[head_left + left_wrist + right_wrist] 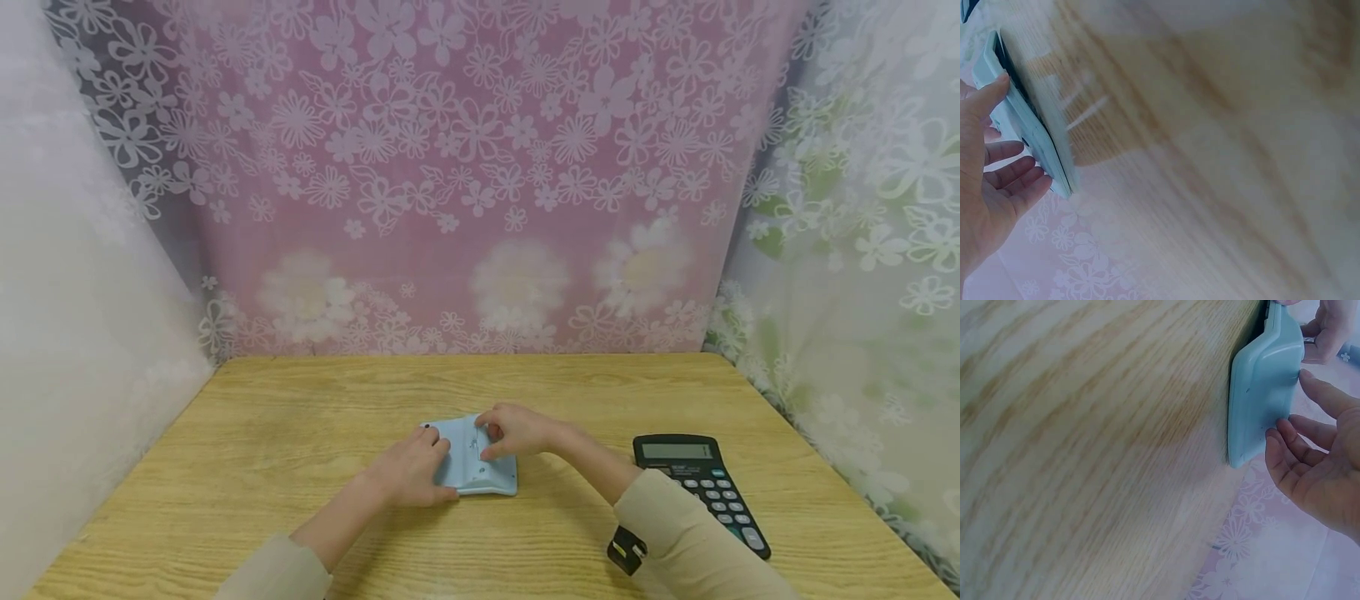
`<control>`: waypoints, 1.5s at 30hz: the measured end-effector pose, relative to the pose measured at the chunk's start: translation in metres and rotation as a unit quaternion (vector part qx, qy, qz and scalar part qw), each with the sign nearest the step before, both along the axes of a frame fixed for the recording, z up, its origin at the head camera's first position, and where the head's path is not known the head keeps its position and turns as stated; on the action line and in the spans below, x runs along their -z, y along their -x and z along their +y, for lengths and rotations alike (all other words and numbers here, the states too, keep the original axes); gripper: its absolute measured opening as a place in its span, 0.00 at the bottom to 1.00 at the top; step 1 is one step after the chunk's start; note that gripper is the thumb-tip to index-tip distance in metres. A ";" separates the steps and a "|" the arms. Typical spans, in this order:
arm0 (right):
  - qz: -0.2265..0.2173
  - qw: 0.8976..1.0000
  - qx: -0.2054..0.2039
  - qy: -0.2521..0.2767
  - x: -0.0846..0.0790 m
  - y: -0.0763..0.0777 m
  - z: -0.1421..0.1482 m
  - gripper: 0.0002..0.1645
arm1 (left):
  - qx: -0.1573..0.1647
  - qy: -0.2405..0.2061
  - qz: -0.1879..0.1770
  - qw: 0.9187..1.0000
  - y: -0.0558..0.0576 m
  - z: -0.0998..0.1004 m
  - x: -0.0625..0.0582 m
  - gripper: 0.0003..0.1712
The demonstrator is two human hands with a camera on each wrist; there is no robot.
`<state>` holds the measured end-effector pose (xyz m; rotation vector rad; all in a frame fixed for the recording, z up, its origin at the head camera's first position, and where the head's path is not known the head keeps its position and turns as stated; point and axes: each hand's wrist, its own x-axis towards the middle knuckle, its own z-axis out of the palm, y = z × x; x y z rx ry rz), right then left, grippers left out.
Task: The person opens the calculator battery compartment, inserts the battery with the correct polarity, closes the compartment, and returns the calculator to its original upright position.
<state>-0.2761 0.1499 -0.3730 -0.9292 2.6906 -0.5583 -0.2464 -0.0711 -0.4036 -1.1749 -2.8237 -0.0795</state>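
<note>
A light blue calculator (453, 475) lies back side up on the table, its raised section bearing a small cover (474, 442) and screws. My left hand (408, 471) holds its left side, the thumb at the near edge and the other fingers over the back. In the left wrist view that thumb (994, 94) lies along the calculator's rim. My right hand (517, 429) touches the raised back near the cover with spread thumb and fingertips. The right wrist view shows those fingertips (1282, 425) on the smooth blue back (1269, 394). The calculator's keys and screen are hidden underneath.
A black calculator (675, 451) lies face up on the right, partly covered by my right sleeve (675, 525). A small black item with a yellow mark (624, 550) shows beside that sleeve. Flowered curtains (480, 167) enclose the wooden table (300, 400) at the back and sides.
</note>
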 end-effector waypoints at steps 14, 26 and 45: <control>0.003 0.998 0.027 0.050 0.004 0.000 0.002 0.18 | -0.005 -0.001 0.002 1.000 -0.001 0.000 0.001 0.37; -0.008 0.994 0.102 0.047 0.011 -0.001 0.001 0.16 | 0.001 -0.012 -0.013 1.000 -0.001 -0.001 0.000 0.36; -0.058 0.982 0.170 0.056 0.016 0.000 0.000 0.17 | 0.003 -0.011 -0.010 1.000 0.000 -0.001 0.001 0.34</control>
